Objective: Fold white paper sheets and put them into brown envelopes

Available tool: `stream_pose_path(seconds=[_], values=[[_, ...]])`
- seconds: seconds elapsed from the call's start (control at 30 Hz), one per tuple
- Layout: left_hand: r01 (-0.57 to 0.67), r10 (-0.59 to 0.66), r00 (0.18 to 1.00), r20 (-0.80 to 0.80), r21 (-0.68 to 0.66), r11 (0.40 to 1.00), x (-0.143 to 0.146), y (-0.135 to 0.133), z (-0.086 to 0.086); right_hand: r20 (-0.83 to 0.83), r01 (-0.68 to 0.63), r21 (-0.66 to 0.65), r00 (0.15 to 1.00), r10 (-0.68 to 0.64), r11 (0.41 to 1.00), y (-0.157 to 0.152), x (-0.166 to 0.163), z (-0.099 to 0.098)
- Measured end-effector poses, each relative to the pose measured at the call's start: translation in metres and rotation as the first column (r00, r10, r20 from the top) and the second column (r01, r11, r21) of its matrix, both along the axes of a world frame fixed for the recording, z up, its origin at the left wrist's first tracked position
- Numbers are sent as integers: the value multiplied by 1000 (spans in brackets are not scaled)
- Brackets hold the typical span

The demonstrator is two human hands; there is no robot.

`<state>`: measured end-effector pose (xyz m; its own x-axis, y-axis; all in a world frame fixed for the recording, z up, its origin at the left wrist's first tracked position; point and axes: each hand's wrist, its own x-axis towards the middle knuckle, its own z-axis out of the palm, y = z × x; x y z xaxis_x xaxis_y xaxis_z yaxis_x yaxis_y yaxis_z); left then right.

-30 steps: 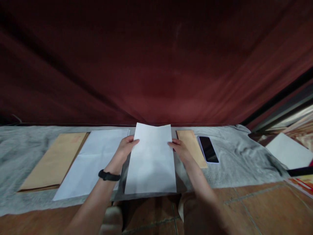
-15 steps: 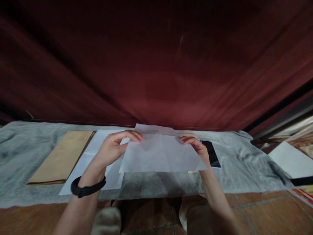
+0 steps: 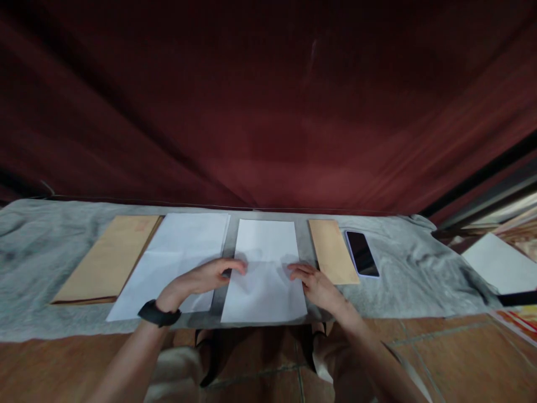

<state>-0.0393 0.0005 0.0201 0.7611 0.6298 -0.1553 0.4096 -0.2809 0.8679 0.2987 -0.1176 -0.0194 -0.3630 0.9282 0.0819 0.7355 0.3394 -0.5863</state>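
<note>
Your left hand [image 3: 205,277] lies flat, fingers stretched out, tips on the left edge of the plain white paper sheet [image 3: 266,240], gripping nothing. Your right hand [image 3: 316,285] is likewise spread & low, fingertips on the sheet's right edge at approx mid-length, no pinch visible. The sheet lies flat, long side running away from you, in the centre of the grey felt-like cloth [image 3: 419,274], w/ a faint line across it level w/ your fingertips. Just left of it lies a 2nd, creased white sheet [image 3: 180,252], partly under your left wrist, then a large brown paper envelope [image 3: 111,257]. Just right sits a small brown paper envelope [image 3: 333,257], w/ a black-screened smartphone [image 3: 361,253] close beside it. There's a black wristband [image 3: 158,313] on your left arm. A dark red curtain [image 3: 268,112] hangs behind the cloth.
</note>
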Motion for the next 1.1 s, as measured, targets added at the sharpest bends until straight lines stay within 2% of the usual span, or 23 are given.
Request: stream_pose_path(seconds=[0.1, 0.17, 0.23, 0.33, 0.4, 0.47, 0.57, 0.67, 0.8, 0.9, 1.0, 1.1], values=[[-48, 48, 999, -12, -78, 996, -1, 2, 1, 77, -20, -21, 997, 22, 1000, -3, -1, 4], [-111, 111, 994, 0, -35, 993, 10, 3, -2, 111, -43, -30, 993, 46, 999, -2, -2, 7], [-133, 127, 991, 48, 129, 983, 33, -1, -12, 141, -89, -40, 985, 94, 995, -1, -2, 9], [-5, 3, 1000, 4, 443, 896, 81, -15, -34, 185, -136, -52, 972, 144, 989, 0, -1, 6], [117, -70, 992, -106, 549, 827, 109, -26, -50, 210, -141, -50, 966, 148, 989, 0, 0, 1], [140, -32, 983, -179, 631, 763, 125, -32, -62, 234, -145, -39, 961, 150, 989, -1, 1, -4], [144, 27, 972, -232, 686, 713, 127, -30, -71, 265, -157, -29, 951, 159, 987, -3, 3, -9], [109, 99, 963, -251, 698, 708, 113, -18, -73, 285, -161, -28, 945, 162, 987, -3, 3, -9], [-32, 260, 939, -224, 697, 716, 92, 0, -76, 278, -136, -30, 950, 139, 990, -5, 2, -6], [-117, 302, 936, -182, 648, 753, 77, 11, -74, 240, -128, -40, 962, 134, 991, -5, 3, -1], [-182, 249, 966, -76, 486, 855, 60, 19, -57, 129, -110, -22, 985, 112, 994, -2, 7, 8], [-300, 289, 954, 84, 180, 937, 40, 20, -28, -66, -19, 56, 998, 23, 998, 2, 12, 23]])
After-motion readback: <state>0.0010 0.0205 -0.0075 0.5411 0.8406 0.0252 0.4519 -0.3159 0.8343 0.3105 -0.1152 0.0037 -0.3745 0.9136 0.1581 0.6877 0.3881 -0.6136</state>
